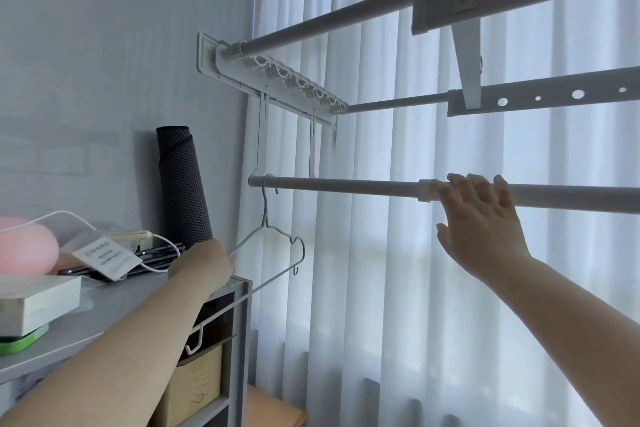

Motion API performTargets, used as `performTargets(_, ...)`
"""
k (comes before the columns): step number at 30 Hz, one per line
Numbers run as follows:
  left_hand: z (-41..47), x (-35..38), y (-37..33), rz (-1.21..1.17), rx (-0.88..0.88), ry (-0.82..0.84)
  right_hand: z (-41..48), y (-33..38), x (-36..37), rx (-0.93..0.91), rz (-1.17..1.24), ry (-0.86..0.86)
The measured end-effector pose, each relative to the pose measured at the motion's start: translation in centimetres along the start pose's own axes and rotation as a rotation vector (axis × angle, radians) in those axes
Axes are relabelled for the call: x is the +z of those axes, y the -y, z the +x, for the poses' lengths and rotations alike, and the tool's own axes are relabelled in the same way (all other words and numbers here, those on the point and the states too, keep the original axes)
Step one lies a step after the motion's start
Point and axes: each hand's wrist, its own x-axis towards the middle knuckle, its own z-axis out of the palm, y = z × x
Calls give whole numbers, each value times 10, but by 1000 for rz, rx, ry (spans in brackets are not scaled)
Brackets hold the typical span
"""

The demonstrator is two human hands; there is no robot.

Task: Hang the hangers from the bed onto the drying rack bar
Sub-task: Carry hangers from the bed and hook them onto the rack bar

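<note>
gripping a white wire hanger [265,215] by its shoulder, the left hand [207,263] holds it hooked over the drying rack bar [346,185]; the right hand [481,218] rests straight-fingered on it

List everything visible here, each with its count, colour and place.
bars: three, grey-white, across window
hanger: one, white, hooked on lowest bar, left end
curtain: one, white, behind bars
mat: one, dark, rolled, upright by wall
shelf: one, grey, left
cable: one, white, on shelf
round object: one, pink, on shelf, far left
book stack: one, whitish, on shelf
packet: one, white, on shelf
box: one, brown, inside shelf
left hand: one, at hanger's shoulder, fingers hidden
right hand: one, fingers straight, touching lowest bar
</note>
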Motion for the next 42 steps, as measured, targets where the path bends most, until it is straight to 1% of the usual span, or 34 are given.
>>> performTargets(5, -16, -13, -1, 7, 26, -50, -6, 8, 3, -10, 133, -133)
performTargets(7, -29, -17, -1, -66, 68, -90, -10, 18, 3, -10, 195, -215)
performTargets(9, -47, -22, 5, -174, 96, -189, -14, 36, 1, -23, 308, -246)
performTargets(11, -69, -24, 19, -222, 103, -305, -16, 64, 0, -81, 472, -250)
performTargets(12, -82, -23, 30, -223, 100, -335, -18, 80, 1, -121, 546, -236)
performTargets(14, -109, -21, 56, -245, 62, -341, -23, 113, -1, -160, 715, -181)
performTargets(15, -124, -21, 70, -267, 28, -324, -26, 130, -4, -135, 836, -125)
performTargets(16, -139, -23, 84, -277, -16, -292, -28, 148, -9, -97, 967, -33)
performTargets(17, -153, -26, 101, -280, -66, -257, -30, 165, -14, -71, 1085, 107)
performTargets(18, -167, -29, 121, -293, -131, -214, -35, 184, -21, -93, 1165, 246)
performTargets(19, -184, -33, 141, -313, -201, -188, -43, 202, -28, -164, 1193, 305)
performTargets(20, -205, -39, 161, -332, -270, -191, -54, 219, -38, -235, 1221, 326)
performTargets(24, -306, -76, 229, -363, -517, -356, -92, 293, -94, -450, 1385, 429)
performTargets(26, -368, -95, 260, -391, -639, -413, -112, 331, -129, -533, 1472, 441)
performTargets(28, -440, -115, 290, -393, -769, -466, -139, 368, -173, -641, 1505, 499)
performTargets(30, -521, -137, 314, -355, -902, -512, -176, 404, -224, -749, 1594, 543)
performTargets(32, -607, -156, 340, -313, -1045, -522, -218, 436, -282, -862, 1700, 561)
performTargets(34, -693, -177, 356, -315, -1209, -556, -262, 459, -350, -919, 1773, 599)
performTargets(36, -772, -198, 363, -299, -1344, -646, -309, 484, -414, -990, 1818, 550)
performTargets(38, -846, -213, 365, -251, -1438, -683, -354, 506, -475, -1096, 1893, 562)
performTargets(40, -916, -226, 360, -219, -1553, -700, -399, 523, -539, -1255, 1883, 677)
performTargets(41, -951, -230, 358, -187, -1622, -709, -421, 529, -567, -1354, 1837, 790)
performTargets(42, -982, -232, 354, -159, -1693, -717, -443, 535, -593, -1453, 1800, 865)
